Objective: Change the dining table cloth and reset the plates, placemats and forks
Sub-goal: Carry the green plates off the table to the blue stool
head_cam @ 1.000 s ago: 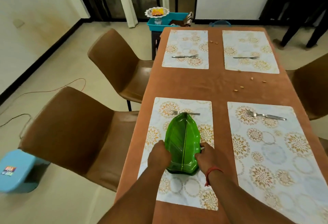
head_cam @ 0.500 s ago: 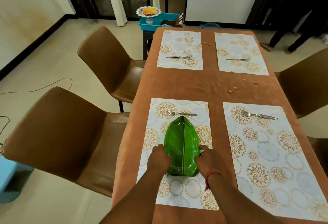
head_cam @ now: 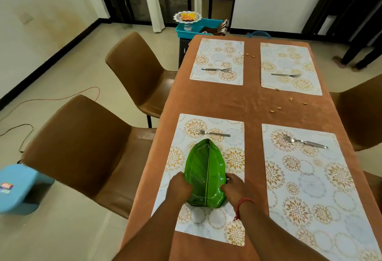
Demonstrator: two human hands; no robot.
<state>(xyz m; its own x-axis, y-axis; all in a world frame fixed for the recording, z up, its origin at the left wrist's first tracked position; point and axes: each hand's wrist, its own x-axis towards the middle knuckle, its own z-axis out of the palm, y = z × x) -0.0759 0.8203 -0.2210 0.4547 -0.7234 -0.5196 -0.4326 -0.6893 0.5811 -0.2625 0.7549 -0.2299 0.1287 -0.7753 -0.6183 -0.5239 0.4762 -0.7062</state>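
Barely any change since a second earlier: leaf-shaped green plate [head_cam: 204, 175] kept between the same two hands, view swung slightly. Left hand [head_cam: 180, 186] curled on the plate's left edge, right hand [head_cam: 234, 188] gripping its right edge (red thread at that wrist), plate resting on the near-left placemat [head_cam: 208, 180] directly under both hands.

Judged partly done: orange-brown tablecloth [head_cam: 250, 103] spread, four floral placemats down, one fork on each, nearest fork [head_cam: 213, 133] just beyond the plate's tip. Only one plate seen; mat right of the right hand [head_cam: 310, 188] and the two far mats bare of plates. Small crumbs or nuts [head_cam: 275, 110] scattered well ahead of the hands.

No legible writing; sticker on the blue stool [head_cam: 18, 190], far left of the left hand, too blurred.
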